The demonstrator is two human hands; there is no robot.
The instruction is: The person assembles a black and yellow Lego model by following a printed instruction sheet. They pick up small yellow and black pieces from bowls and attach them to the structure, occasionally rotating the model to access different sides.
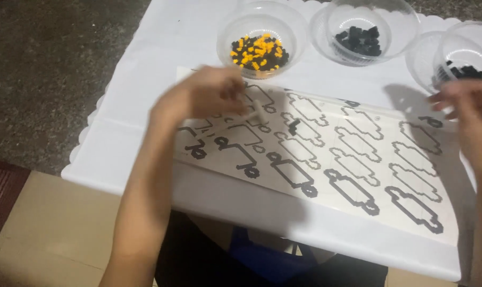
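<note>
Left grip closed on a white tool, tip over the pattern board.

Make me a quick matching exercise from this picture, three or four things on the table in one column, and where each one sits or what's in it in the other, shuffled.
Things:
1. left bowl
2. middle bowl
3. pattern sheet
4. left hand

Descriptions:
A. holds only black pieces
B. holds a small white tool
C. holds orange and black pieces mixed
D. lies flat, printed with rows of outlines

Pairs: 1-C, 2-A, 3-D, 4-B
</note>
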